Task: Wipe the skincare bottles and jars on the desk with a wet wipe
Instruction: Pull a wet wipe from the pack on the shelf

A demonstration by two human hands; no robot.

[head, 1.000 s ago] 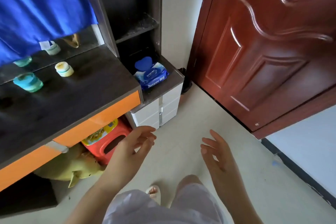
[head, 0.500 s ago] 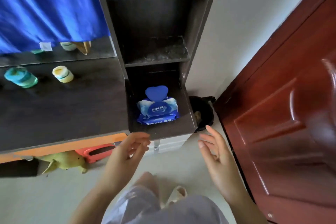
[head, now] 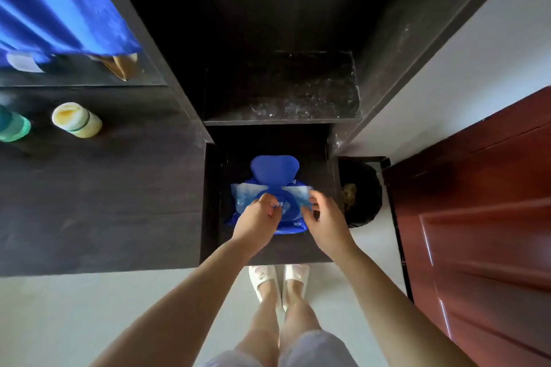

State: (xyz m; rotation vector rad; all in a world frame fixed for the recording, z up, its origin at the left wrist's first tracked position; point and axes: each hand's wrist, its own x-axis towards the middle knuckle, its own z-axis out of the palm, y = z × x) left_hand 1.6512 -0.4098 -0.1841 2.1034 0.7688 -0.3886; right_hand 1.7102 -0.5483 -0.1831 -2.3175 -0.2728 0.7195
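A blue wet wipe pack [head: 272, 192] lies on the low dark shelf [head: 320, 244], its blue lid flipped up at the back. My left hand [head: 258, 219] rests on the pack's middle with fingertips pinched at the opening; what they pinch is hidden. My right hand [head: 323, 217] touches the pack's right edge with curled fingers. On the dark desk [head: 104, 202] to the left stand a pale yellow jar [head: 77, 120] and a teal jar [head: 12, 125] cut off by the frame edge.
A blue cloth [head: 56, 6] hangs over the mirror at the upper left. A black bin [head: 360, 192] stands on the floor between the shelf unit and the red-brown door [head: 477, 232]. An upper shelf board [head: 283, 98] overhangs the pack. My slippered feet are below.
I have stepped up to the shelf unit and look straight down. Both hands went from hanging open in front of it onto the wet wipe pack.
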